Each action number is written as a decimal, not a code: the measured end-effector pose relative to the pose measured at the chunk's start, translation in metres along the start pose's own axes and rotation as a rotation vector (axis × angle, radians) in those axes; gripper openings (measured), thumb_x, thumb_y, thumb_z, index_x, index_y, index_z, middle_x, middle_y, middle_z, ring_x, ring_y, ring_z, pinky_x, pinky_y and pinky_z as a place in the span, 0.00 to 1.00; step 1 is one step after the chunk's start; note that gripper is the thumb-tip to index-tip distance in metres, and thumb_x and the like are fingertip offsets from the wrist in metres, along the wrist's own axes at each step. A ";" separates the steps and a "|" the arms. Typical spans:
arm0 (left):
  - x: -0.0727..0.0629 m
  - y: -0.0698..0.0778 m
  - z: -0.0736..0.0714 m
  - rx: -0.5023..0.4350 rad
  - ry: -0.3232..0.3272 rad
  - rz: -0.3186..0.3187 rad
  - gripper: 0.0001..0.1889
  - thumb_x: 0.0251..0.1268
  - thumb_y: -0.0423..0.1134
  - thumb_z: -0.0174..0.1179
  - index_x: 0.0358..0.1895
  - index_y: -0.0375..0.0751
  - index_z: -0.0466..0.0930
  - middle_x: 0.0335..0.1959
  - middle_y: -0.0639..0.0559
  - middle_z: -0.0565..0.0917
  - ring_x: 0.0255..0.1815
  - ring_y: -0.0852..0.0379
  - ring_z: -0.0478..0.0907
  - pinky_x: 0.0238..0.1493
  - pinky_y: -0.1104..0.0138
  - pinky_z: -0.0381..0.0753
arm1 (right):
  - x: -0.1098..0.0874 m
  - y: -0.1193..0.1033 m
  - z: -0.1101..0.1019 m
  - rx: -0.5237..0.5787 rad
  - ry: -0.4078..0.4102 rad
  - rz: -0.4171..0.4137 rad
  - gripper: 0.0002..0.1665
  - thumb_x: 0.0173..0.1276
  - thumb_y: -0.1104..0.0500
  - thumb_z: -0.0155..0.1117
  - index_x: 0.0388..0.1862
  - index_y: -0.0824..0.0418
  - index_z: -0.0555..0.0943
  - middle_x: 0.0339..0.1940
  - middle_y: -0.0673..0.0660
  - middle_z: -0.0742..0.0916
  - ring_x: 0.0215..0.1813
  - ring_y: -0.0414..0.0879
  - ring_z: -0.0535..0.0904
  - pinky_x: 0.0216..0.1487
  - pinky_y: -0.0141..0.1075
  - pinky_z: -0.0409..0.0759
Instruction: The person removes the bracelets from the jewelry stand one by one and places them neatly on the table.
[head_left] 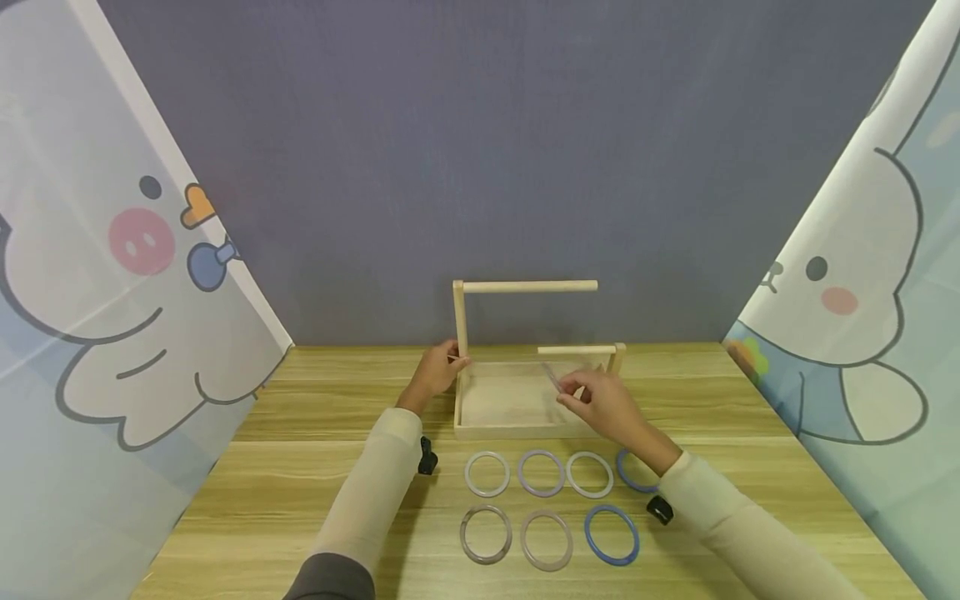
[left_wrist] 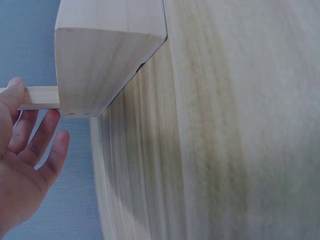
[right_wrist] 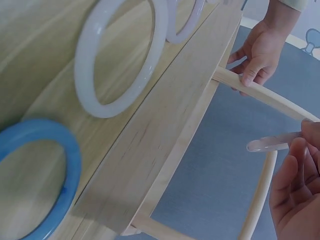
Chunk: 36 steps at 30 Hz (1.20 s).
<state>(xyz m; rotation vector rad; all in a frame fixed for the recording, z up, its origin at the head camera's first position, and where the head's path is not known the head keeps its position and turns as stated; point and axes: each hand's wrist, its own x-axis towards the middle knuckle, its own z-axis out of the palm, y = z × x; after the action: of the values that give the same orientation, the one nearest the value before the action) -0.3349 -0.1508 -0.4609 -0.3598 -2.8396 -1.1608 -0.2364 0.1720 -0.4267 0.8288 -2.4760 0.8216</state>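
A wooden bangle stand (head_left: 495, 432) has a shallow tray base, a tall post with an upper rod (head_left: 528, 287) and a shorter post with a lower rod (head_left: 573, 350). My left hand (head_left: 437, 369) grips the foot of the tall post (left_wrist: 42, 97) between thumb and fingers. Over the tray, my right hand (head_left: 602, 403) pinches a pale, translucent bangle (right_wrist: 270, 142) between thumb and fingertips. That bangle appears nearly edge-on, near the free end of the lower rod and apart from the upper one. Both rods look bare.
Several bangles lie in two rows before the stand, among them a blue one (head_left: 611, 560), a white one (head_left: 590, 493), a lilac one (head_left: 542, 495) and a grey-brown one (head_left: 486, 558). Another blue bangle (head_left: 636, 486) is partly under my right forearm. A grey panel (head_left: 510, 167) rises behind.
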 end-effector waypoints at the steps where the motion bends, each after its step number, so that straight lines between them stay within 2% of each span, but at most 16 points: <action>1: 0.000 0.000 0.000 -0.003 0.001 0.000 0.18 0.79 0.48 0.56 0.60 0.39 0.76 0.55 0.42 0.84 0.58 0.44 0.82 0.56 0.51 0.83 | -0.002 0.000 -0.001 0.008 -0.001 -0.011 0.07 0.61 0.62 0.77 0.37 0.60 0.87 0.29 0.50 0.89 0.19 0.28 0.69 0.19 0.26 0.70; 6: -0.001 0.001 -0.001 0.000 -0.004 0.003 0.19 0.79 0.47 0.56 0.61 0.39 0.76 0.56 0.42 0.84 0.58 0.44 0.82 0.56 0.51 0.83 | -0.011 -0.002 -0.006 0.024 -0.012 -0.043 0.07 0.60 0.63 0.77 0.37 0.60 0.87 0.29 0.50 0.87 0.20 0.29 0.69 0.18 0.25 0.69; 12: -0.001 -0.001 0.001 0.011 -0.009 0.001 0.18 0.79 0.48 0.56 0.60 0.39 0.76 0.56 0.42 0.84 0.58 0.44 0.82 0.56 0.52 0.84 | -0.023 -0.002 -0.009 0.019 -0.040 -0.060 0.06 0.61 0.63 0.77 0.36 0.59 0.87 0.27 0.47 0.87 0.20 0.25 0.65 0.17 0.25 0.67; 22: 0.001 0.000 -0.001 0.011 -0.002 0.006 0.18 0.79 0.48 0.56 0.60 0.38 0.76 0.56 0.42 0.84 0.58 0.44 0.82 0.57 0.52 0.83 | -0.043 -0.002 -0.019 0.020 -0.082 -0.042 0.06 0.62 0.64 0.76 0.37 0.59 0.87 0.27 0.44 0.86 0.22 0.25 0.66 0.20 0.25 0.69; 31: 0.001 0.003 -0.002 0.018 -0.007 -0.003 0.18 0.79 0.46 0.56 0.60 0.38 0.75 0.56 0.41 0.84 0.58 0.44 0.82 0.57 0.52 0.83 | -0.055 -0.002 -0.024 0.022 -0.087 -0.077 0.09 0.60 0.63 0.78 0.36 0.54 0.86 0.26 0.41 0.84 0.22 0.23 0.64 0.19 0.25 0.68; 36: 0.001 0.002 -0.002 0.013 -0.010 -0.009 0.18 0.79 0.47 0.56 0.60 0.38 0.76 0.56 0.42 0.84 0.58 0.44 0.82 0.57 0.52 0.83 | -0.063 -0.001 -0.027 0.036 -0.084 -0.107 0.10 0.58 0.65 0.78 0.35 0.55 0.85 0.26 0.40 0.83 0.21 0.23 0.63 0.19 0.24 0.68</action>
<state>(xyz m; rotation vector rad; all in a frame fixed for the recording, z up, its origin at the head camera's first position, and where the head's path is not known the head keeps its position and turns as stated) -0.3350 -0.1502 -0.4580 -0.3535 -2.8586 -1.1445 -0.1846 0.2144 -0.4398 1.0182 -2.4703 0.8110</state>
